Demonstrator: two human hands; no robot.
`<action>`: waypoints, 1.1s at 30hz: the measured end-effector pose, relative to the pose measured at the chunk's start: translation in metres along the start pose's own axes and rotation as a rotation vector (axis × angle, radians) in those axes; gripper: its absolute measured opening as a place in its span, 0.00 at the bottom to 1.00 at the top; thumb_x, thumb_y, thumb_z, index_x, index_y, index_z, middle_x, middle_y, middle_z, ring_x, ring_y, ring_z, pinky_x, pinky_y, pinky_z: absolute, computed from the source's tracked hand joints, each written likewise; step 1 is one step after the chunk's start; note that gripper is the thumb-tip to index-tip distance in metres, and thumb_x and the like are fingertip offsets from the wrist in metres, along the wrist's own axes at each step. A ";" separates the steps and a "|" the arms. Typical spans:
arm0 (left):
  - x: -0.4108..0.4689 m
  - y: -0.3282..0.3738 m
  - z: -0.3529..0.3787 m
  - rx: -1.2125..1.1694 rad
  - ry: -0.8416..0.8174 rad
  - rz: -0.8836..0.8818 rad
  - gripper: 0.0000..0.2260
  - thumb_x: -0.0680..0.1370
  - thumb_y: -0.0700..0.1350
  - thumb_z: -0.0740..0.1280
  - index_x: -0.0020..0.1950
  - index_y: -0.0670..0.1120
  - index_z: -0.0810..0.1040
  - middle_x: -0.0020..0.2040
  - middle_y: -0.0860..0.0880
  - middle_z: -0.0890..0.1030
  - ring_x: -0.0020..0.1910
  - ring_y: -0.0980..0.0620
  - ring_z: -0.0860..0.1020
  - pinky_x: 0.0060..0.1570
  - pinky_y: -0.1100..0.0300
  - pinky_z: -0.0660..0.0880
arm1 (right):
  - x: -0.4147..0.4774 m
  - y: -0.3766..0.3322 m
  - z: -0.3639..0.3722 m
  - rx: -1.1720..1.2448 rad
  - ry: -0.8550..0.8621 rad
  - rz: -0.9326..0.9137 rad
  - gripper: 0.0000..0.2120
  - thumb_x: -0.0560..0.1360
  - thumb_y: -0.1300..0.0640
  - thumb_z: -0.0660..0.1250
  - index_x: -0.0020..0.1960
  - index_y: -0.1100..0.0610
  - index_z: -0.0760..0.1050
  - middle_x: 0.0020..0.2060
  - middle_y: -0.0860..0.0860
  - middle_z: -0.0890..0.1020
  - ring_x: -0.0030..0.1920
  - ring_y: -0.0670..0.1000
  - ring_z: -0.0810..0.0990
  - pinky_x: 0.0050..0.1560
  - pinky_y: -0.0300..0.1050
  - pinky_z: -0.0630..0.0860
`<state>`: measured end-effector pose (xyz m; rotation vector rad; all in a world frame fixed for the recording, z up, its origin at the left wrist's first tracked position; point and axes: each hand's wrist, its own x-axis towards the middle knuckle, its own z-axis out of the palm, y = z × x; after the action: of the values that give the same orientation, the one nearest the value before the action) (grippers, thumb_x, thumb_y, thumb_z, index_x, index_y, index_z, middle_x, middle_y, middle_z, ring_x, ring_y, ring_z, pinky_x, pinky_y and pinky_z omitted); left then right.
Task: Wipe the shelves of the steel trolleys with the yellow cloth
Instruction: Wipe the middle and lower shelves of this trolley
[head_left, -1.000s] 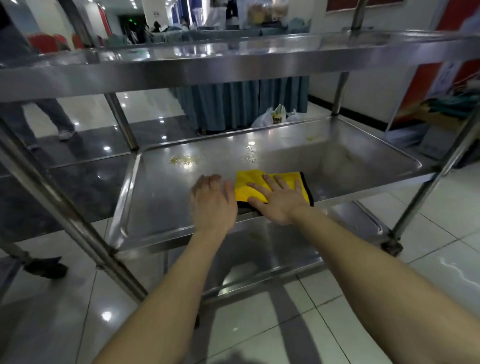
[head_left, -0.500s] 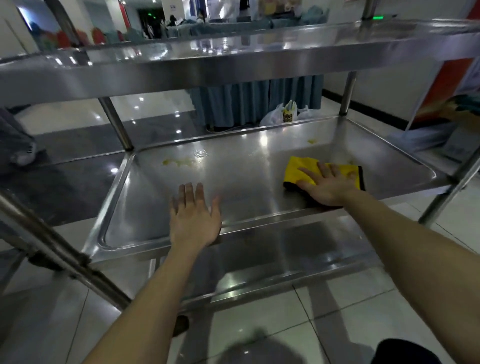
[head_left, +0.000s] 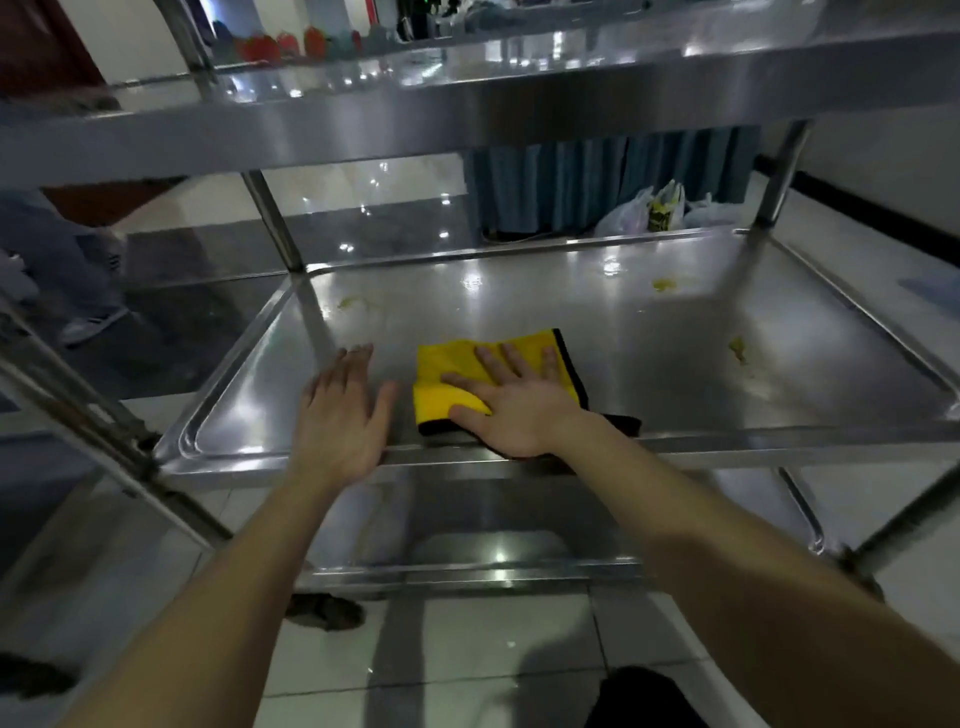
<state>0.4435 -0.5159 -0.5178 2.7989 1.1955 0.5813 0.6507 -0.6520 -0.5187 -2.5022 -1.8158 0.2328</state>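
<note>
Yellow cloth (head_left: 457, 376) lies flat under my right hand (head_left: 511, 410), fingers spread and pressing it on the middle shelf (head_left: 675, 374) of the steel trolley; just left of them, my left hand (head_left: 340, 415) rests flat, fingers together, on bare steel near the front rim

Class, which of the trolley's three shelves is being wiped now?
The middle shelf: the right hand presses the cloth on it. The top shelf sits above it, the bottom shelf below.
</note>
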 end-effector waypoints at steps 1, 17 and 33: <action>0.001 -0.002 0.000 0.013 -0.015 0.001 0.36 0.83 0.62 0.47 0.86 0.44 0.63 0.84 0.42 0.68 0.85 0.42 0.62 0.82 0.42 0.60 | -0.011 0.006 -0.001 0.014 -0.002 -0.026 0.31 0.81 0.24 0.43 0.82 0.26 0.44 0.87 0.46 0.41 0.86 0.57 0.37 0.77 0.76 0.33; 0.010 0.174 -0.001 -0.049 -0.022 0.172 0.32 0.85 0.65 0.51 0.82 0.47 0.71 0.84 0.43 0.69 0.85 0.42 0.63 0.84 0.44 0.56 | -0.167 0.206 -0.014 0.041 0.049 0.339 0.32 0.81 0.24 0.43 0.82 0.27 0.42 0.86 0.41 0.42 0.86 0.53 0.41 0.81 0.71 0.39; -0.004 0.257 0.059 -0.068 -0.101 0.140 0.33 0.87 0.62 0.48 0.87 0.44 0.59 0.86 0.40 0.62 0.87 0.41 0.57 0.85 0.40 0.52 | -0.174 0.342 -0.021 0.069 0.056 0.686 0.37 0.74 0.21 0.37 0.82 0.27 0.42 0.86 0.43 0.41 0.86 0.55 0.39 0.79 0.73 0.34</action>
<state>0.6389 -0.6922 -0.5265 2.8325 0.9494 0.4727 0.9235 -0.9231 -0.5222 -2.9382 -0.8478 0.2306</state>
